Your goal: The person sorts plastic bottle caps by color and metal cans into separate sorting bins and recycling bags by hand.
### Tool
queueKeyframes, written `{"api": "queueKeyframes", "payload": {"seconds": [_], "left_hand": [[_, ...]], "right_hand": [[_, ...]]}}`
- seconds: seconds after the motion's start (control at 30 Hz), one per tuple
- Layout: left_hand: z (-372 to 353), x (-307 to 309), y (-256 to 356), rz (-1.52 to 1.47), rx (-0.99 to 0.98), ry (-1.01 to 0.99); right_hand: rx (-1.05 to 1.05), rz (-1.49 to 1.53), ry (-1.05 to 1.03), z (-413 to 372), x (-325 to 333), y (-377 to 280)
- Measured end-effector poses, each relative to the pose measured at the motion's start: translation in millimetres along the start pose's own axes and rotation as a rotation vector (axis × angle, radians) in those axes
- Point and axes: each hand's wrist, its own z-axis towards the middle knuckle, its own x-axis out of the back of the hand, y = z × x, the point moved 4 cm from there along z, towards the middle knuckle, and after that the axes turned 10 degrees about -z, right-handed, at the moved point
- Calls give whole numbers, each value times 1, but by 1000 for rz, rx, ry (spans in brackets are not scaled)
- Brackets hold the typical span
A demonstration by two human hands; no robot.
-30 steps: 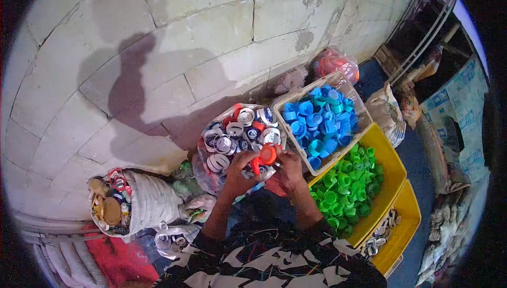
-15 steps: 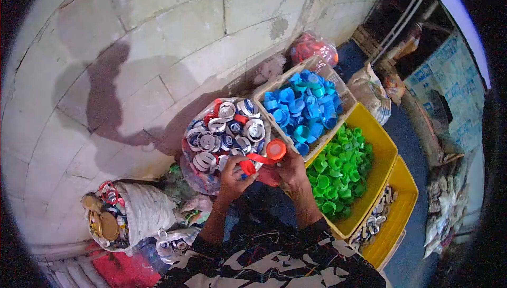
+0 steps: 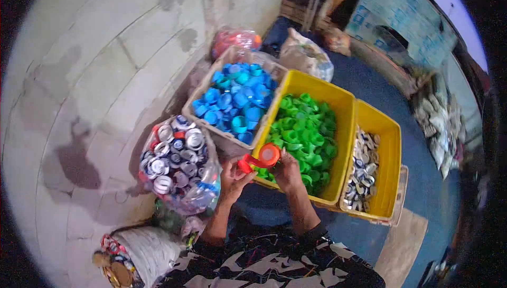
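Observation:
A red-orange plastic cap piece point(image 3: 269, 154), with a round disc joined by a strap to a smaller part, is held between both hands. My left hand point(image 3: 234, 179) is closed on the smaller part at its left end. The fingers of my right hand point(image 3: 288, 170) pinch the edge of the round disc. Beneath and beyond the hands, green caps point(image 3: 309, 129) fill a yellow crate point(image 3: 343, 109). Blue caps point(image 3: 237, 98) lie in a pale crate point(image 3: 219, 136) to its left. A clear bag of white and dark caps point(image 3: 177, 156) stands left of my left hand.
A second yellow crate point(image 3: 388, 140) at the right holds small whitish caps. A white sack point(image 3: 153, 251) of mixed lids leans at the lower left. Behind are a bag of red items point(image 3: 232, 40) and a pale sack point(image 3: 306, 55). A block wall point(image 3: 105, 76) runs along the left.
The view has swung right, so crates and bags appear further left. Both hands still hold the red-orange piece, now in front of the green caps' crate rather than near the bag of white caps.

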Motion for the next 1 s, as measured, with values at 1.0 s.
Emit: {"api": "queueKeyframes", "payload": {"seconds": [1.0], "left_hand": [[-189, -560, -350, -289, 1202, -598]], "right_hand": [[285, -250, 1638, -409, 610, -32]]}}
